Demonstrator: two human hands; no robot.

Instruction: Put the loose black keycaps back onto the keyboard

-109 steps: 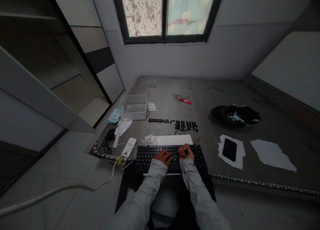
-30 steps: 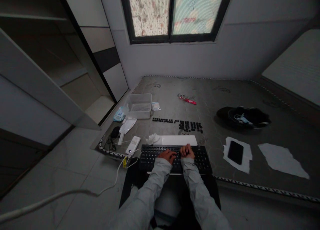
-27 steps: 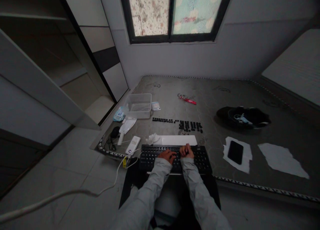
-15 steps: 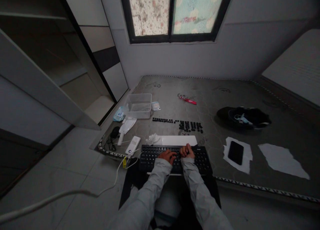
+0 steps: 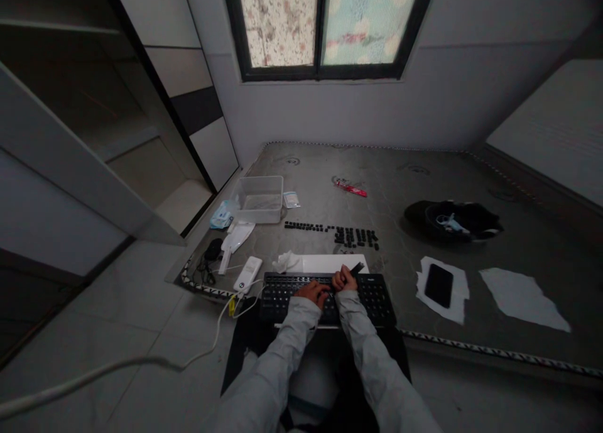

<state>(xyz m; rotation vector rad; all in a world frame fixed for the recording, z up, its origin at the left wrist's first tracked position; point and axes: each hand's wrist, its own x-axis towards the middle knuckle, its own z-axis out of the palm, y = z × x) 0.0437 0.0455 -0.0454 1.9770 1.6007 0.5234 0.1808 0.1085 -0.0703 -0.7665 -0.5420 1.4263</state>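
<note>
A black keyboard (image 5: 276, 302) lies across my lap at the mattress edge. My left hand (image 5: 311, 291) rests on its middle keys, fingers stretched to the right and apart, with nothing visible in them. Beside it, my right hand (image 5: 344, 278) is closed in a fist around a slim black brush (image 5: 358, 268). The brush's dark, bristle-like end points up and right; its other end is hidden by my fingers and too dark to make out. Beyond the keyboard, loose black keycaps (image 5: 355, 237) lie in rows on the mattress.
Behind the keyboard lie a white board (image 5: 325, 263) and crumpled tissue (image 5: 286, 262). To the left are a clear plastic box (image 5: 260, 217), a white power bank (image 5: 248, 274) and a cable. A phone (image 5: 439, 285), paper (image 5: 522, 300) and dark cap (image 5: 424, 213) lie right.
My right hand has shifted slightly left and turned, so the brush's dark end now shows above the fist. My left hand stays nearly in place. The view has shifted a little.
</note>
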